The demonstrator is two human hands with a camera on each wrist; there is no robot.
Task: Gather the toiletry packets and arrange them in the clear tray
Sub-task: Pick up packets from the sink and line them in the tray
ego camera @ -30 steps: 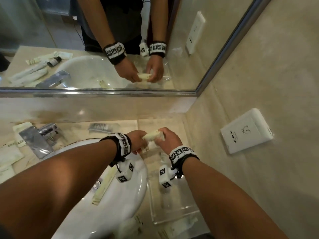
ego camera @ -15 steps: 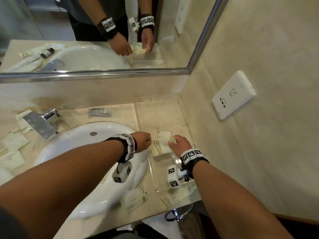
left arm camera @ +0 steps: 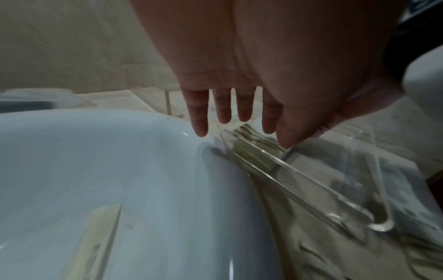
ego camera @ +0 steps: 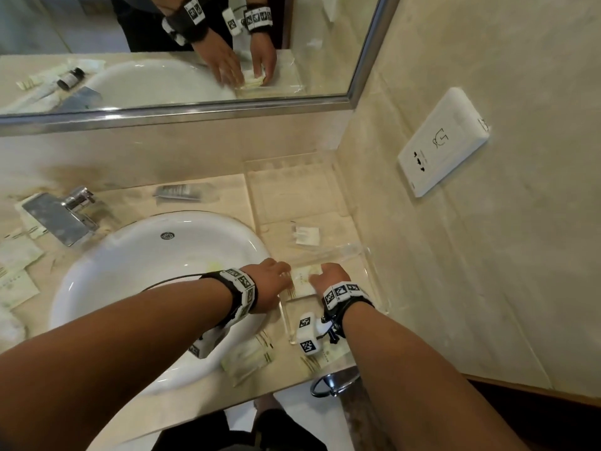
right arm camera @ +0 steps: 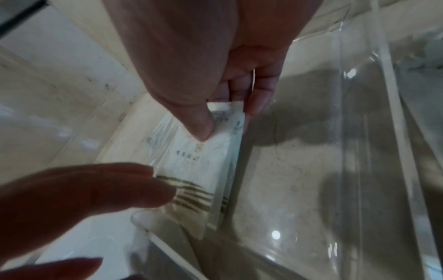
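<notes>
The clear tray (ego camera: 367,255) lies on the counter between the sink and the right wall. In its near end is a small stack of white toiletry packets (ego camera: 302,283) with gold stripes. My right hand (ego camera: 320,273) pinches the stack's plain end between thumb and fingers (right arm camera: 227,123). In the right wrist view the packets (right arm camera: 203,163) lie against the tray's left wall. My left hand (ego camera: 283,271) has straight, spread fingers (left arm camera: 235,125), their tips at the packets' striped end by the tray wall (left arm camera: 311,189). A smaller white packet (ego camera: 306,236) lies farther back in the tray.
The white sink (ego camera: 146,271) is left of the tray, with a long packet (left arm camera: 95,236) in it. Two packets (ego camera: 247,356) lie near the counter's front edge. A dark packet (ego camera: 177,191) sits behind the sink, several more left of the faucet (ego camera: 60,216). A wall socket (ego camera: 442,141) is at the right.
Both hands have brought the packets down from above the sink's edge into the near end of the tray. The left hand's fingers have straightened.
</notes>
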